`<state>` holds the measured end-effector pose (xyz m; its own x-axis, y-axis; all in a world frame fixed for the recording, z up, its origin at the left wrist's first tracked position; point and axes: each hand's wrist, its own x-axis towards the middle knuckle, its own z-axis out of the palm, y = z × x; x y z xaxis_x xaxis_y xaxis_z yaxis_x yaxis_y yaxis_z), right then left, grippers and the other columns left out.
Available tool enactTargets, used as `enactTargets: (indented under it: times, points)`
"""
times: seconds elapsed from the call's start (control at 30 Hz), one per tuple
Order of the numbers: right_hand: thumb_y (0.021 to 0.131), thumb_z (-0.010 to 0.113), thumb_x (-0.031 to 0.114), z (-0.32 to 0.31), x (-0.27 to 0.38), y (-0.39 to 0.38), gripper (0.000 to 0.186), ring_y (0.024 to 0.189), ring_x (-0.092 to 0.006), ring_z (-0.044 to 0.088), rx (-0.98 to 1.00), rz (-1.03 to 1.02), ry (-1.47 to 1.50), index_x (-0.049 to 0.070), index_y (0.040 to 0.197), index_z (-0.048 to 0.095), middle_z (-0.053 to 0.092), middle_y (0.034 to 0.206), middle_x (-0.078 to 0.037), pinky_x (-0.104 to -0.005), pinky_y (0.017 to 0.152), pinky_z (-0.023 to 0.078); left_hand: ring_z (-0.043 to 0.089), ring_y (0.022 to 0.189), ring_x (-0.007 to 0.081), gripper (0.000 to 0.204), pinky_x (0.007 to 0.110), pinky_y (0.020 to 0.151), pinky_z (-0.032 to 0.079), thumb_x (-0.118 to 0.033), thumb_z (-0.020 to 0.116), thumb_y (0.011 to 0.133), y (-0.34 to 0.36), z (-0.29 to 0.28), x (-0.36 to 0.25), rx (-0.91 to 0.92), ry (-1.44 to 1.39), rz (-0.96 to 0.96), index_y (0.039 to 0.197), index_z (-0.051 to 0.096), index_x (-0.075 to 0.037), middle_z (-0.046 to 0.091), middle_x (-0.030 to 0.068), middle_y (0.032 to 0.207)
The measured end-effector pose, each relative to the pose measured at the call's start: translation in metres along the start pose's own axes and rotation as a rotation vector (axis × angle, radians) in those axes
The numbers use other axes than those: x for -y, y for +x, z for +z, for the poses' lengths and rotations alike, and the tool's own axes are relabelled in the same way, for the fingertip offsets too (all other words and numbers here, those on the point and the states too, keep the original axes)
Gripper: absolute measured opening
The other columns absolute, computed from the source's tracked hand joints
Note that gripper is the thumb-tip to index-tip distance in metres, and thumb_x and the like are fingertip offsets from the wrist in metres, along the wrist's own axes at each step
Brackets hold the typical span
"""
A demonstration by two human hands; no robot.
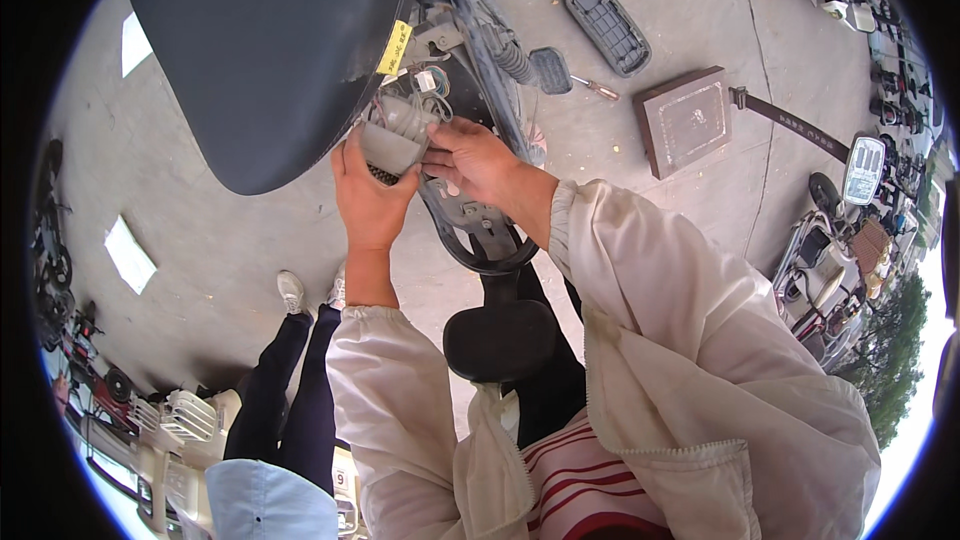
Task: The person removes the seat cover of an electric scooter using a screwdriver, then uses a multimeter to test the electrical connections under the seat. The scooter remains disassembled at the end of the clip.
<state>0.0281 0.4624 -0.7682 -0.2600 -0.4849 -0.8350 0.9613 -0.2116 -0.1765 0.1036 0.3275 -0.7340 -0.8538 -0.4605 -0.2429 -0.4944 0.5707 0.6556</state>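
A grey box-shaped unit (391, 148) with a dark ribbed end sits at the opened rear of a scooter, below its black seat (280, 50). My left hand (368, 198) is closed round the unit's left side and lower end. At its right edge, my right hand (478, 162) pinches with thumb and fingers, close to a bundle of pale wires (408, 114). A white connector (427, 81) and thin coloured wires lie just above. The right fingertips are partly hidden by the unit. A yellow label (396, 47) is stuck by the seat's edge.
On the concrete lie a black plastic cover (608, 27), a screwdriver (597, 88) and a brown box (685, 120) with a strap (800, 127). A padded backrest (500, 340) juts toward me. Another person in dark trousers (308, 410) stands at lower left. Parked scooters line both sides.
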Motion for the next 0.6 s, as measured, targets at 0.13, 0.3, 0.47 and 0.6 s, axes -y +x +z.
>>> enactTargets:
  times: [0.13,0.3,0.47,0.6]
  points:
    - [0.094,0.06,0.021,0.001,-0.001,0.004,0.033,0.115,-0.0315,0.055,-0.001,0.044,-0.048,0.002,0.119,0.048,0.057,0.119,-0.015,-0.0466,0.102,0.042,0.046,0.118,0.0383,0.081,0.044,0.101,0.039,-0.008,0.081,0.063,0.001,0.001,0.013,-0.019,-0.038,0.052,0.134,0.042,-0.001,0.048,0.0203,0.125]
    - [0.092,0.065,0.022,-0.002,0.0,0.012,0.031,0.106,-0.0245,0.056,-0.066,0.045,-0.147,0.004,0.115,0.055,0.058,0.116,-0.012,-0.0396,0.099,0.044,0.044,0.122,0.0383,0.082,0.043,0.102,0.038,-0.006,0.081,0.064,0.008,-0.001,0.011,0.027,-0.002,0.033,0.135,0.04,-0.001,0.046,0.0208,0.13]
    - [0.088,0.069,0.021,-0.004,-0.002,0.017,0.027,0.099,-0.0174,0.057,-0.081,-0.031,-0.287,0.004,0.107,0.06,0.063,0.105,-0.007,-0.0342,0.089,0.045,0.045,0.122,0.0371,0.084,0.042,0.103,0.039,-0.004,0.082,0.064,0.013,-0.005,0.009,0.09,0.005,-0.06,0.135,0.039,-0.002,0.044,0.0208,0.132]
    - [0.086,0.071,0.02,-0.003,-0.003,0.019,0.023,0.092,-0.0139,0.058,-0.059,-0.079,-0.344,0.005,0.102,0.062,0.064,0.097,-0.005,-0.0298,0.083,0.046,0.044,0.125,0.0311,0.087,0.041,0.106,0.039,0.002,0.08,0.065,0.017,-0.008,0.025,0.154,-0.044,-0.076,0.138,0.034,-0.003,0.042,0.0193,0.134]
